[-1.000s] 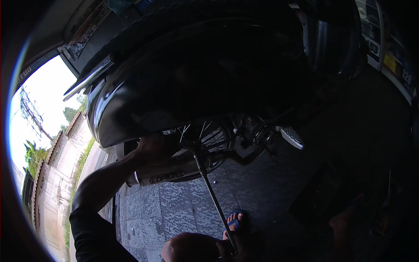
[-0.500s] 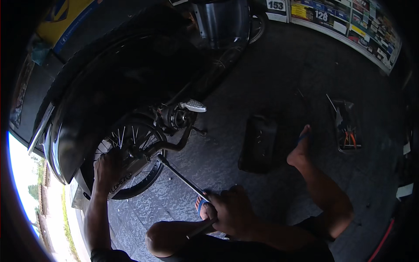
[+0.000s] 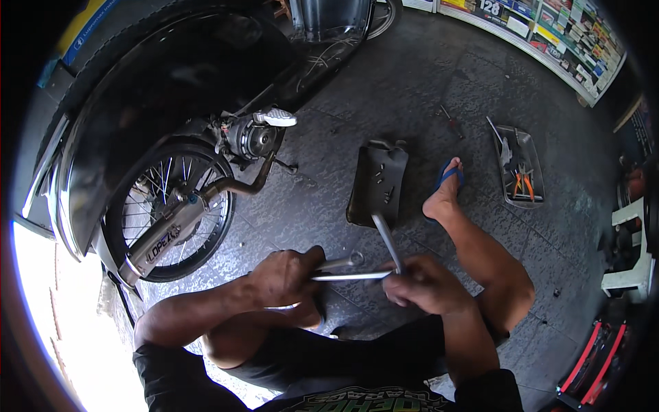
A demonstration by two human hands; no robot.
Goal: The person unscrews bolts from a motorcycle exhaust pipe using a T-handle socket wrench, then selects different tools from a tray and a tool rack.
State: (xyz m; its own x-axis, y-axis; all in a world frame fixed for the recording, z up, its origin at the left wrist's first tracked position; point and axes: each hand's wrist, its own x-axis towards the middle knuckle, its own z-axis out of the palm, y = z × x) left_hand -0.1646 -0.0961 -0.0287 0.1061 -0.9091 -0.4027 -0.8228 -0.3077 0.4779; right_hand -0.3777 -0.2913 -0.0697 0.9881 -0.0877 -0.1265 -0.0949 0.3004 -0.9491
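My left hand (image 3: 285,275), closed, is in front of my knees. From its fist sticks out a metal wrench (image 3: 338,264) with a ring-shaped end. A long-shafted metal socket wrench (image 3: 353,277) runs from beside that fist to my right hand (image 3: 429,283). My right hand is closed around the joint where its shaft meets the angled crossbar (image 3: 388,240). The end of the shaft by my left hand is hidden behind the fingers. Both hands are apart from the motorcycle's rear wheel (image 3: 223,237) and silver exhaust muffler (image 3: 141,257) at the left.
A dark tray (image 3: 371,206) with several small metal parts lies ahead of my hands. Right of my bare leg sits a toolbox tray (image 3: 508,189) with orange-handled pliers (image 3: 524,184). A screwdriver (image 3: 453,123) lies on the floor. A display case (image 3: 549,41) stands far right.
My left hand has come away from the rear wheel to the middle and now shows the ring-ended wrench. My right hand has moved right, drawing the socket wrench away from the wheel.
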